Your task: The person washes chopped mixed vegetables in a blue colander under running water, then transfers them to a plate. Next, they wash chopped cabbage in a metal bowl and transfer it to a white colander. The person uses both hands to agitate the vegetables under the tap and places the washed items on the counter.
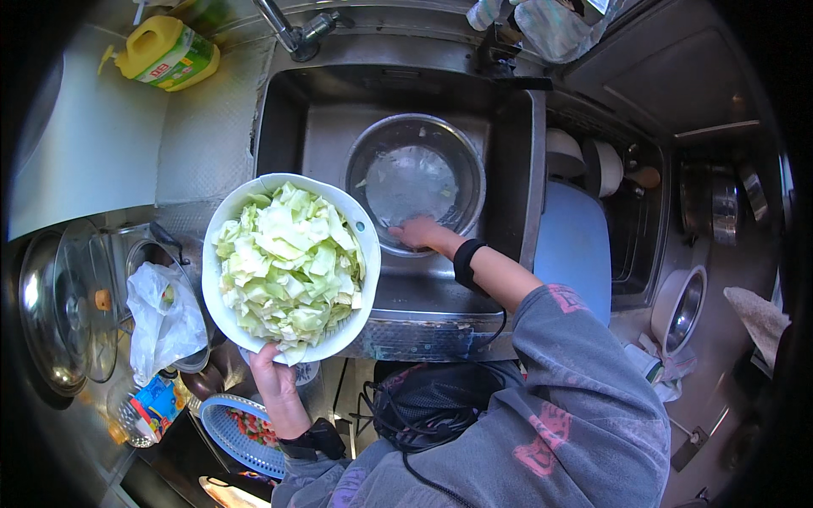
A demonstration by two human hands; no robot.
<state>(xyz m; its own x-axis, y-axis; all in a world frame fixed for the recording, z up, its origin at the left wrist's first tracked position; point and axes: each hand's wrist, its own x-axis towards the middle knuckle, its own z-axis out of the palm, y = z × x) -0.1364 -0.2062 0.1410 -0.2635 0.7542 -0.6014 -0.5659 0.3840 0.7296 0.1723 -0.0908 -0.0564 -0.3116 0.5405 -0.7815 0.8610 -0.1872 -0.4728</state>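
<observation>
My left hand [277, 378] grips the near rim of a white plastic colander [370, 279], its thumb over the edge. Chopped pale green cabbage [286, 254] fills the colander, which is held left of the sink's near-left corner. Inside the steel sink [330, 127] stands a round metal basin [473, 159] with cloudy water and a few small cabbage scraps. My right hand [419, 233] reaches into the basin at its near edge; the fingertips are partly hidden, and I cannot tell whether they hold anything.
The faucet [305, 41] stands behind the sink, with a yellow detergent jug [171, 54] to its left. A blue board [575, 247] lies right of the sink, near white bowls [603, 168]. At lower left are a plastic bag [165, 317], glass lid [86, 305] and blue basket [219, 422] of chopped red pieces.
</observation>
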